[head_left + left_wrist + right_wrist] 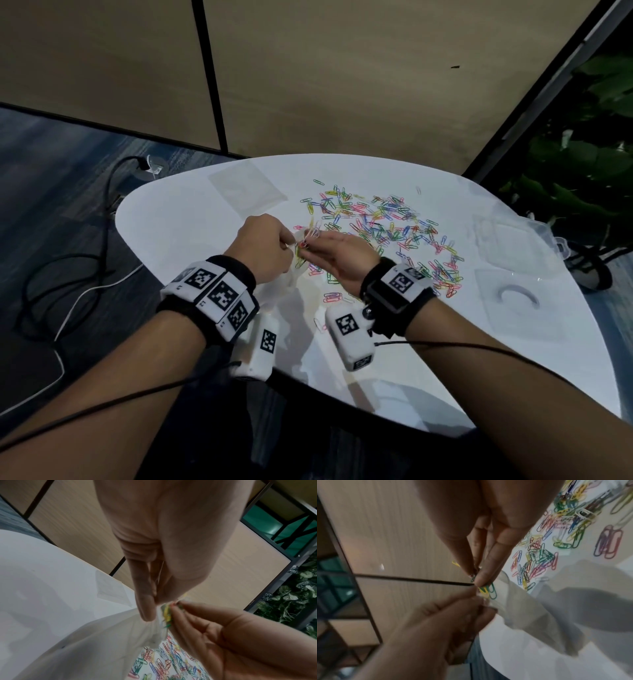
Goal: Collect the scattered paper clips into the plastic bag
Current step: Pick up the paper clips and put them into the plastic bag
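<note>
- The paper clips (380, 226), in pink, blue, green, yellow and white, lay scattered in a broad loose heap across the middle and right of the worktop (178, 219).
- A few yellow and green clips (488, 591) were pinched at the bag's mouth.
- The plastic bag (96, 639), thin and translucent white, hung crumpled from its gathered top edge, just left of the heap.

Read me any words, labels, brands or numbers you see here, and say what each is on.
No readable text anywhere.
Wrist bands: black-and-white square marker patterns only, no letters or numbers.
Plastic bag: no print visible.
Clear box: no label legible.
</note>
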Demonstrator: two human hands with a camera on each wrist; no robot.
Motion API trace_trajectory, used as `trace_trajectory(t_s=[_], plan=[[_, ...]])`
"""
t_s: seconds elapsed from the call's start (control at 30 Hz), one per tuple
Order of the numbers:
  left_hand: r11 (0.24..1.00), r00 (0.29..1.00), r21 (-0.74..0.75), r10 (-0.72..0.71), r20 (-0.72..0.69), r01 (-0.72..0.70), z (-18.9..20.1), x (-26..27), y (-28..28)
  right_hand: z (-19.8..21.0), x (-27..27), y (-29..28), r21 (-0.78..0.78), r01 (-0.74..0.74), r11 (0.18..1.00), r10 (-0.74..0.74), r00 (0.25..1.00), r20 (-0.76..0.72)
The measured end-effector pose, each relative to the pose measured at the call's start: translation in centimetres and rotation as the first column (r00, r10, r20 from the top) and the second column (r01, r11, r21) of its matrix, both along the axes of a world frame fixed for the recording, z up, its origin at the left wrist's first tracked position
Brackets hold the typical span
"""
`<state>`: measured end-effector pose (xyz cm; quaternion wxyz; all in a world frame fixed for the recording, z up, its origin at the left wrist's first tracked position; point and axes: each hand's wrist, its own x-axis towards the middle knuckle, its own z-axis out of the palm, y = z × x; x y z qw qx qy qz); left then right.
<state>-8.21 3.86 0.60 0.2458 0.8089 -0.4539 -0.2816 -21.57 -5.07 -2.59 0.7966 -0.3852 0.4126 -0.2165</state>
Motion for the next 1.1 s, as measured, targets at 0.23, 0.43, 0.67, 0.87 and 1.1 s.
trace_trajectory(t_s=[0.23,0.43,0.67,0.87,1.1], plan=[[0.999,0.999,-0.047,0.009,-0.037,-0.011,-0.3,-0.4,0.0,-0.9,0.7,1.0,-0.415,-0.115,0.903,-0.027,0.946,-0.322],[0.998,0.999,-0.064,0.015,-0.029,-0.017,-0.2,-0.6,-0.3,-1.1,0.7,1.3,-0.708,-0.386,0.592,-0.083,0.844,-0.530],[0.998,0.999,-0.050,0.032,-0.044,-0.034,-0.4,-0.7,-0.3,-1.4,1.0,0.7,-0.680,-0.572,0.460,-0.021,0.758,-0.652],[0.998,0.999,-0.041,0.048,-0.024,-0.049,-0.1,-0.3,-0.5,0.1,-0.1,0.6,-0.705,-0.562,0.432,0.038,0.792,-0.609],[0.996,0.997,-0.028,0.081,0.008,-0.081,0.4,0.7,0.0,-3.1,-6.2,2.4,-0.490,-0.866,-0.098,0.123,0.478,-0.870]])
